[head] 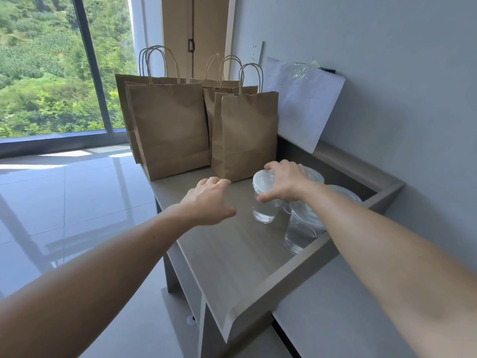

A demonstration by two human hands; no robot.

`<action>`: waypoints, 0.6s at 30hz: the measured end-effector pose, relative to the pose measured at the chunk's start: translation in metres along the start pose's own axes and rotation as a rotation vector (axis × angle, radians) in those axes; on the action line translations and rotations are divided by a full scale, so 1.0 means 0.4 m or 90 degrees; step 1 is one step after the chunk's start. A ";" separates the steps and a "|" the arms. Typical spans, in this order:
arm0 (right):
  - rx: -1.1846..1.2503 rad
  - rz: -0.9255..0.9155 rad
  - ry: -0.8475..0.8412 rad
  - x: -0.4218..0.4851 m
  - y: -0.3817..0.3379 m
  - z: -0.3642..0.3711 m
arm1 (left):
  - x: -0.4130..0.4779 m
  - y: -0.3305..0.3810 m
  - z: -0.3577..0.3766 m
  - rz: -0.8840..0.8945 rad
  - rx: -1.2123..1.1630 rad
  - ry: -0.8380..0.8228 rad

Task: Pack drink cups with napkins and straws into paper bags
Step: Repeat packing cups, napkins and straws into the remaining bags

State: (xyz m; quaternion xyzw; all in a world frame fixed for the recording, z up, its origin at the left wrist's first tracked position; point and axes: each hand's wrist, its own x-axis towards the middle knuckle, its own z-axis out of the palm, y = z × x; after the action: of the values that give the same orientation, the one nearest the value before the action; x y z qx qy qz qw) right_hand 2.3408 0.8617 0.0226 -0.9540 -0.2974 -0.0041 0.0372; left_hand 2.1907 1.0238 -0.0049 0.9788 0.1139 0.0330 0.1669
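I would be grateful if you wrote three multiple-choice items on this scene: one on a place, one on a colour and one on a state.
1. Where do the paper bags stand?
A. On the floor.
B. On the table, beyond the cups.
C. On a chair.

2. What colour are the paper bags?
A. White.
B. Blue.
C. Brown.

3. What is the right hand doing?
A. Gripping a lidded cup from above.
B. Holding a straw.
C. Resting flat on the table.

Answers:
1 B, they stand upright at the table's far end.
2 C, all are plain brown paper.
3 A, its fingers curl over the lid's rim.
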 end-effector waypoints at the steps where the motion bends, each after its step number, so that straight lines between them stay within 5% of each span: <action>1: 0.007 -0.007 0.016 -0.008 -0.001 -0.005 | 0.000 0.004 -0.007 0.002 0.001 0.005; 10: 0.163 -0.021 0.203 -0.152 0.046 -0.190 | 0.006 0.139 -0.082 0.078 -0.023 0.070; 18: 0.120 0.086 0.312 -0.436 0.223 -0.328 | -0.016 0.373 -0.082 0.213 -0.038 0.083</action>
State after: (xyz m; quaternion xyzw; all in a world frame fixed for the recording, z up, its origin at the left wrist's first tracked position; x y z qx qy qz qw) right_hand 2.2499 0.6801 0.1421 -0.9345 -0.2147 -0.2047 0.1967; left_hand 2.2129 0.8957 0.0756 0.9746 -0.0408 0.1270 0.1800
